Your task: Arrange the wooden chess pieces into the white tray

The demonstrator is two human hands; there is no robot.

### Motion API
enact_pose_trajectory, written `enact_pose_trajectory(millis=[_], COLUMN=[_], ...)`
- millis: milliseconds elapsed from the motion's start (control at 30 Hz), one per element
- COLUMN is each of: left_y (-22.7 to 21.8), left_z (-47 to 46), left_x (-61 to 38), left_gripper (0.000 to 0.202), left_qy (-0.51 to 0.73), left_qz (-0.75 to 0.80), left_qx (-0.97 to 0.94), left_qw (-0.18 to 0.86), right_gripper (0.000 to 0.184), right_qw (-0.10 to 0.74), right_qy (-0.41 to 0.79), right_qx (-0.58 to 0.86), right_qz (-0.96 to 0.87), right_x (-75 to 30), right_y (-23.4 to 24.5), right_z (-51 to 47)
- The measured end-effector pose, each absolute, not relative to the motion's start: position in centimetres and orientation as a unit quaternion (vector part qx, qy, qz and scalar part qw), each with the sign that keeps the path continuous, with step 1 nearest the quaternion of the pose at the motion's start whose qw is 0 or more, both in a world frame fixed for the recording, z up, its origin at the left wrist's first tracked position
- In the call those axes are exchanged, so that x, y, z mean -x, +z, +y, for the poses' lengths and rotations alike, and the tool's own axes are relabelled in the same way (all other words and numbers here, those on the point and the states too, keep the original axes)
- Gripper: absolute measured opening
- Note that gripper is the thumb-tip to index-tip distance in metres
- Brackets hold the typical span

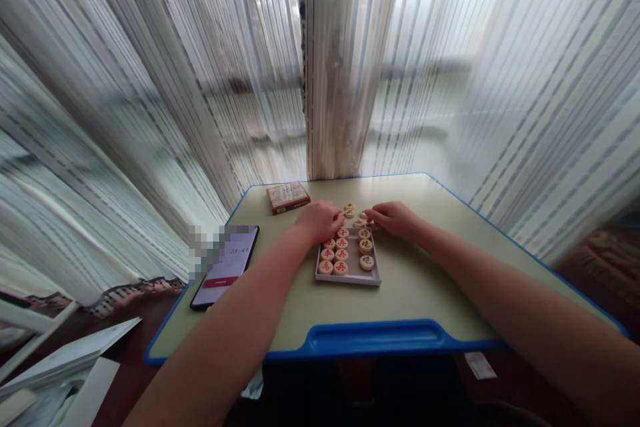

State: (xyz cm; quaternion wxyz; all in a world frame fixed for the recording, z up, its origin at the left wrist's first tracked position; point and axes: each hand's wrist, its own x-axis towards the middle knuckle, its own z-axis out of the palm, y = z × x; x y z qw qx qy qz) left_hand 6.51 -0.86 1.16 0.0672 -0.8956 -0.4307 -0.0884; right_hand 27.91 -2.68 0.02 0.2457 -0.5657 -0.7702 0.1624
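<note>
Head view: phone (226, 265) and box (288, 197) are set left of the tray (350, 278); left hand (319, 220) and right hand (395, 219) are curled over pieces (349, 211), grip hidden.

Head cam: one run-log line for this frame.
left hand: at tray far edge, over discs | right hand: fingertips at tray far-right corner | tray: part filled | loose discs: beyond tray | phone: left of tray

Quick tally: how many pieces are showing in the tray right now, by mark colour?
Red-marked pieces: 7
Dark-marked pieces: 3
Total visible in the tray: 10
The left hand may hide others at the far corner.
</note>
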Motion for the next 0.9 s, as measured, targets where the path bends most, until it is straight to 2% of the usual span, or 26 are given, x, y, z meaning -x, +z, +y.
enact_pose_trajectory(millis=[567,733,900], left_y=[1.4,1.69,1.85], left_z=[-1.26,-1.29,-0.63], left_x=[-6.69,-6.72,-6.04], left_gripper=[0.044,0.046,0.044], left_qy=[-0.082,-0.078,-0.078], left_qz=[-0.432,-0.48,-0.562], left_qx=[0.895,0.869,0.819], left_qw=[0.072,0.093,0.092], right_gripper=[0.051,0.045,0.032], right_qw=[0.232,0.253,0.252], right_qy=[0.13,0.142,0.09], right_qx=[0.546,0.55,0.539], right_qz=[-0.794,-0.783,-0.799], right_x=[-27.83,-28.04,-28.45], right_y=[0.07,-0.15,-0.01], right_z=[-2.79,-2.52,-2.32])
